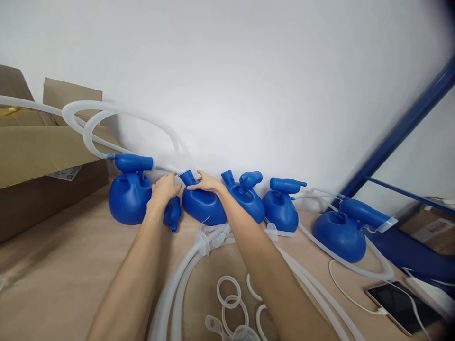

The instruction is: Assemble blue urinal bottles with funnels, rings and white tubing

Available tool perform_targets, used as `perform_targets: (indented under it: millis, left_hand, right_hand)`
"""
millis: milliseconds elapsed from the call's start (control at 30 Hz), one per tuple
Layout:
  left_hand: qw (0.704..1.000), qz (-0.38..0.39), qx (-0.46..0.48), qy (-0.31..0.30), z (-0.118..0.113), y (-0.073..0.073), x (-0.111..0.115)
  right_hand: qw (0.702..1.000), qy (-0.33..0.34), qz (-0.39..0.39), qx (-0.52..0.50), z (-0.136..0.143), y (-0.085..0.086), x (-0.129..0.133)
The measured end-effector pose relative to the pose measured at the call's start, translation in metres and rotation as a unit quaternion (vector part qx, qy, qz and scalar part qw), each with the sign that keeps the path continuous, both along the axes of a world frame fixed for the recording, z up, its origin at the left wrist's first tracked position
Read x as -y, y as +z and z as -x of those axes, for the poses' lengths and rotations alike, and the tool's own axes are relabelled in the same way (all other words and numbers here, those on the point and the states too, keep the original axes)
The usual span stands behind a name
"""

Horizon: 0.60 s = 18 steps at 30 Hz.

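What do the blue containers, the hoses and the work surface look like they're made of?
Blue container under the right hand: likely moulded plastic, smooth, uniform colour, soft sheen. Hose near the left hand: translucent whitish flexible tubing, perhaps silicone or PVC; it bends in loops. Work surface: matte brown, probably cardboard or board.

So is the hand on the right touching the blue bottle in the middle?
Touching. The head view shows the right hand resting on top of the blue bottle, fingers by its spout, with no gap between them.
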<state>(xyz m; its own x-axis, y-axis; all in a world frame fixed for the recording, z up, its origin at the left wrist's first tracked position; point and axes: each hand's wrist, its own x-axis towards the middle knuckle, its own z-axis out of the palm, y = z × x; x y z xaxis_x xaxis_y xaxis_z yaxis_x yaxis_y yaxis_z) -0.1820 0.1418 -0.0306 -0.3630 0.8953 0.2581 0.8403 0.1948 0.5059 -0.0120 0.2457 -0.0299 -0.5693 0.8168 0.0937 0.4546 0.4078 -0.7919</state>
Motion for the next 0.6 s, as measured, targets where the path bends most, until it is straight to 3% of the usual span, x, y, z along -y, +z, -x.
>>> perform_targets:
  millis: [100,233,367,600]
  left_hand:
    - [0.996,-0.075,-0.003,-0.042,0.002,-0.003,-0.004]
    - [0.991,-0.122,0.011,-0.049,0.004,-0.004,-0.005]
    - [0.99,-0.13,0.011,-0.047,-0.004,-0.006,-0.004]
    - [0.993,-0.085,-0.08,0.007,-0.023,-0.004,-0.002]
  right_hand:
    - [0.999,0.033,0.008,0.012,-0.001,0.001,0.002]
    - [0.998,0.064,0.016,0.008,-0.004,0.001,0.01]
    - [0.995,0.098,0.028,-0.015,-0.005,0.003,0.017]
    - [0.993,0.104,0.029,-0.041,-0.004,-0.001,0.014]
